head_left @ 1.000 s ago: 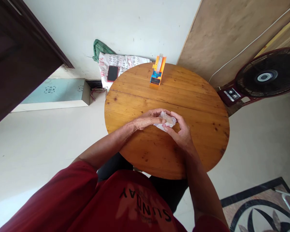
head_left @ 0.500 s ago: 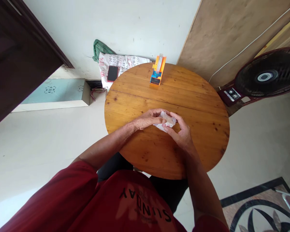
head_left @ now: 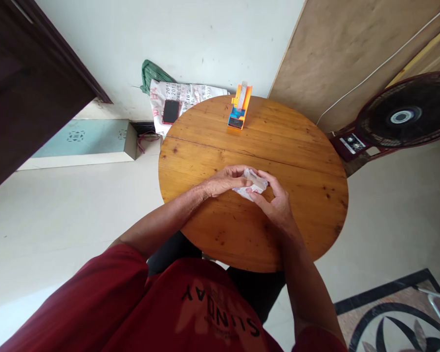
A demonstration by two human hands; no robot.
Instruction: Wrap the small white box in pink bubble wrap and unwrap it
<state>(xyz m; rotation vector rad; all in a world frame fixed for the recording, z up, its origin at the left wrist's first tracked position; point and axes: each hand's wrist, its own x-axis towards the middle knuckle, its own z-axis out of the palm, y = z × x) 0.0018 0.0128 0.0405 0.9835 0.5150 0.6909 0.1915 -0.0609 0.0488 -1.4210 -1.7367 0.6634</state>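
Both of my hands meet at the middle of a round wooden table (head_left: 308,161). Between them is a small crumpled clear plastic wrapper (head_left: 254,184) with something pale inside. My left hand (head_left: 225,180) pinches its left side with curled fingers. My right hand (head_left: 275,200) grips its right side, fingers bent around it. What lies inside the wrapper is too small to make out.
An orange and blue holder (head_left: 239,108) with a pale stick in it stands at the table's far edge. Behind the table lie a printed white sack (head_left: 190,95), a dark phone (head_left: 170,111) and a green bag (head_left: 152,73). A fan (head_left: 407,115) stands at the right.
Almost nothing: my fingers shifted slightly on the wrapper, which stays in the same spot.
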